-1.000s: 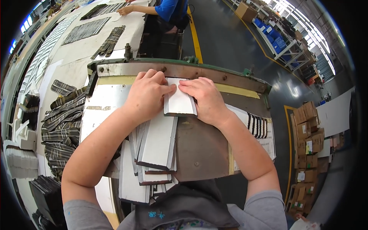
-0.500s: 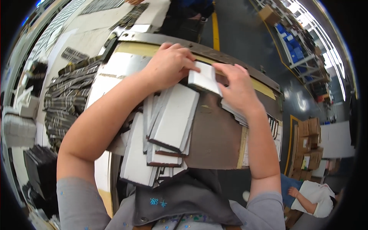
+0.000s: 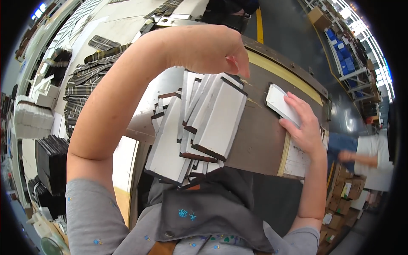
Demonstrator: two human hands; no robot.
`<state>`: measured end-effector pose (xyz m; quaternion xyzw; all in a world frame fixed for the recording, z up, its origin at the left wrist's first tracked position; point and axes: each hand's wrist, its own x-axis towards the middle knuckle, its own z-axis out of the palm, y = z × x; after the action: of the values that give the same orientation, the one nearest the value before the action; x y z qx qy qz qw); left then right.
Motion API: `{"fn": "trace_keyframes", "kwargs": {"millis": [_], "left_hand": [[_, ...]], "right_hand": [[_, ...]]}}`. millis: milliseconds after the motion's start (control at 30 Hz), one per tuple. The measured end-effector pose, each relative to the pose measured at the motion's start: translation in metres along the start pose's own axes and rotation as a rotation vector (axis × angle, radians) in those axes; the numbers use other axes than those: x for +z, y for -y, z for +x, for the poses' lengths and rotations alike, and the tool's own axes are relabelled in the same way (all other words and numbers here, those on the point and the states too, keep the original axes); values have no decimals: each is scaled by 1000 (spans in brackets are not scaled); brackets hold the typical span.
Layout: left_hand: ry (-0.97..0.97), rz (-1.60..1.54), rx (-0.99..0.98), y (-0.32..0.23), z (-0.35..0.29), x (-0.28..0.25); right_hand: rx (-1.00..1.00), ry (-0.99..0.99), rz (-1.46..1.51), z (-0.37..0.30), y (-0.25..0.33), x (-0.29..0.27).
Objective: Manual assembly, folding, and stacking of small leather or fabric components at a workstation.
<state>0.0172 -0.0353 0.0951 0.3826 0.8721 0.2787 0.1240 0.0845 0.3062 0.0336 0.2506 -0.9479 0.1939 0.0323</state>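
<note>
My right hand (image 3: pixel 304 125) grips a flat white rectangular piece with a dark edge (image 3: pixel 281 102) on the right part of the brown worktop (image 3: pixel 255 148). Its fingers lie over the piece's right side, with the thumb along the near edge. A loose, fanned pile of similar white pieces (image 3: pixel 221 114) with dark brown ends lies in front of me, overhanging the worktop's near edge. Above the far end of that pile, my left hand (image 3: pixel 227 51) is bent at the wrist, fingers pointing down and slightly apart. Nothing shows between them; some of its fingers are hidden.
Plaid fabric strips (image 3: pixel 87 87) are heaped on the table to the left. Dark stacked sheets (image 3: pixel 51 163) and white bundles (image 3: pixel 34 119) lie farther left. A paper sheet (image 3: pixel 295 161) is taped at the worktop's right. Another person (image 3: pixel 365 157) and cardboard boxes (image 3: pixel 346 191) are at right.
My hands, earlier together around one white piece at the far edge, have separated. The right hand has moved right with a white piece; the left has come over the pile. The view has shifted.
</note>
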Motion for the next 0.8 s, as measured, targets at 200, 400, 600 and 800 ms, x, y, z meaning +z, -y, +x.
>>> {"fn": "trace_keyframes", "kwargs": {"millis": [200, 400, 600, 800], "left_hand": [[149, 57, 75, -36, 23, 23], [207, 21, 188, -48, 38, 59], [-21, 274, 346, -47, 59, 115], [45, 480, 274, -50, 60, 114]], "right_hand": [[14, -133, 51, -13, 7, 5], [40, -283, 345, -8, 1, 14], [261, -229, 310, 4, 2, -3], [167, -639, -27, 54, -70, -47]]}}
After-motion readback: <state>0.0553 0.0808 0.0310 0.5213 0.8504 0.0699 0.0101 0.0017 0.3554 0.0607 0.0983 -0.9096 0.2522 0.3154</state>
